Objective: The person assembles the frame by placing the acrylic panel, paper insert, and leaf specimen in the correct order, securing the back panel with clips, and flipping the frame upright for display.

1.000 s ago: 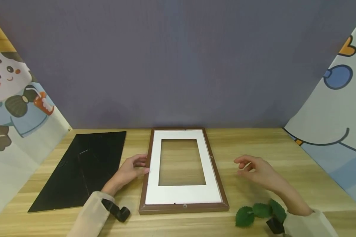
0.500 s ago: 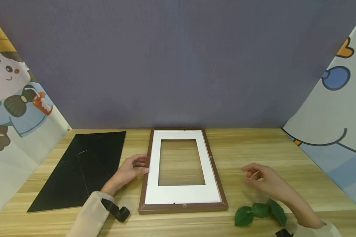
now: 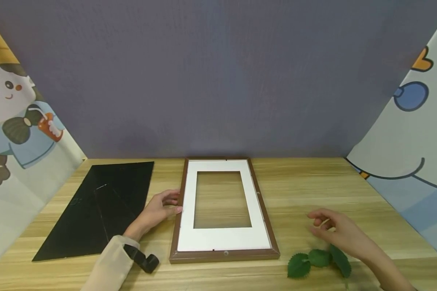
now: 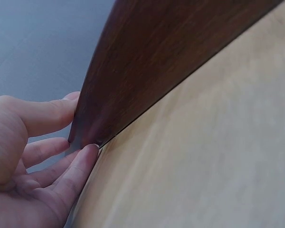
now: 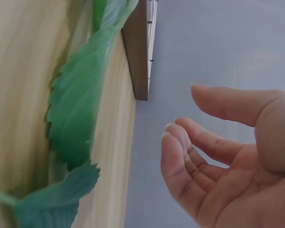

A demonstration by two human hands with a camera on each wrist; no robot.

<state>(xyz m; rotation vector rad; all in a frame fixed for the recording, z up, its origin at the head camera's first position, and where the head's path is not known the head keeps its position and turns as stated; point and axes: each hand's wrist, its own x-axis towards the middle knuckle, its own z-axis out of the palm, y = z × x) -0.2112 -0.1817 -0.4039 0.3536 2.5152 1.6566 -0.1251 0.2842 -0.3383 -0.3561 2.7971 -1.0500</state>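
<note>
A brown picture frame (image 3: 223,255) with a white mat in it lies flat on the table, the wood showing through the mat's window. My left hand (image 3: 155,210) pinches the frame's left side; in the left wrist view, its thumb and fingertips meet the dark brown side (image 4: 147,57). To the right of the frame, my right hand (image 3: 344,234) hovers with loosely bent fingers and nothing in them. Just below it lies a sprig of green leaves (image 3: 299,265), seen close in the right wrist view as toothed leaves (image 5: 78,95).
A black backing board (image 3: 94,214) with a stand outline lies on the left of the wooden table (image 3: 295,173). A grey panel (image 3: 218,81) rises behind the table. Cartoon-printed walls (image 3: 397,157) close off both sides.
My right hand has drawn back toward the right and the near edge, passing close above the sprig. My left hand stays at the frame, which has not moved on the table.
</note>
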